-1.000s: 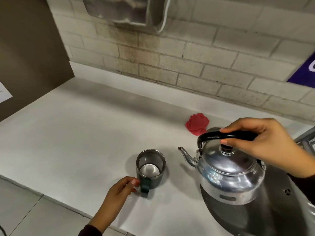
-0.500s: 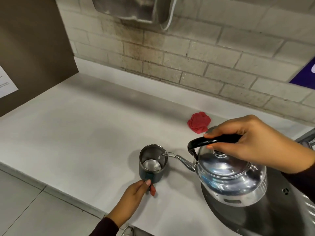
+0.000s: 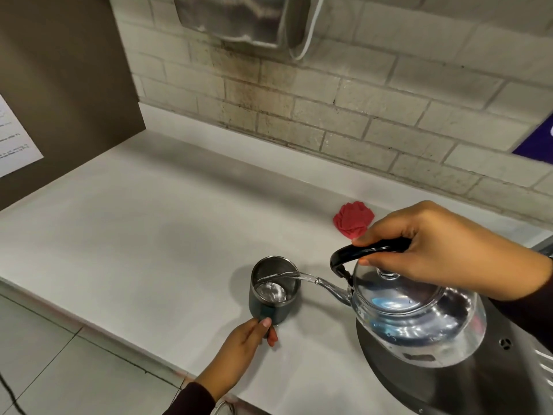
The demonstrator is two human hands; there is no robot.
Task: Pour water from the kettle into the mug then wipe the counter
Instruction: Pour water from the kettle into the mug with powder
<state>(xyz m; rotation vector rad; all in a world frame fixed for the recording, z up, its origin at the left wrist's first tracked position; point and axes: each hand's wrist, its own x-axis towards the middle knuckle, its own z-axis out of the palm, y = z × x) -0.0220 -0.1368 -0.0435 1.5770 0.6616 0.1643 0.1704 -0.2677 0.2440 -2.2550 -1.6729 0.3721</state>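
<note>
Currently, water is poured into the mug (image 3: 274, 290), little collected; wiping is not begun. Kettle (image 3: 416, 313): just right of mug, tilted, handle clasped by right hand (image 3: 443, 250). Mug handle is pinched by left hand (image 3: 239, 348). Cloth (image 3: 353, 220): behind mug, untouched. Counter (image 3: 134, 229): white, brick wall (image 3: 344, 115) behind.

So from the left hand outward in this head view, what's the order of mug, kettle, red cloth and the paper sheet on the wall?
From the left hand:
1. Mug, held by its handle.
2. Kettle, to the right.
3. Red cloth, farther back by the wall.
4. Paper sheet, far left.
</note>
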